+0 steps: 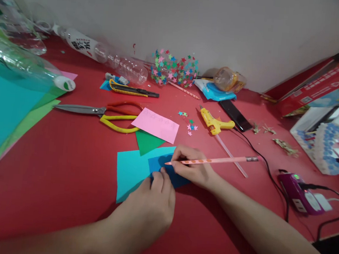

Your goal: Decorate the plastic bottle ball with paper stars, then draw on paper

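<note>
My right hand (pixel 194 166) is closed round a pink pencil (pixel 214 161) with orange spots, its tip just over a dark blue piece of paper (pixel 157 163). The dark blue piece lies on a larger turquoise sheet of paper (pixel 128 173). With its fingers bent and close together, my left hand (pixel 153 198) holds down the dark blue piece near the pencil tip. Part of both papers is hidden under my hands. Just beyond are a green paper piece (pixel 148 142) and a pink paper slip (pixel 156 125) with faint marks, which overlaps the scissors' (pixel 119 123) handles.
A yellow glue gun (pixel 215 122) with a cord, a phone (pixel 236 115) and a purple power socket (pixel 303 194) lie to the right. A box cutter (pixel 134 90), plastic bottles (pixel 101 52) and star cutouts (pixel 174 68) line the back. Coloured sheets (pixel 7 109) cover the left.
</note>
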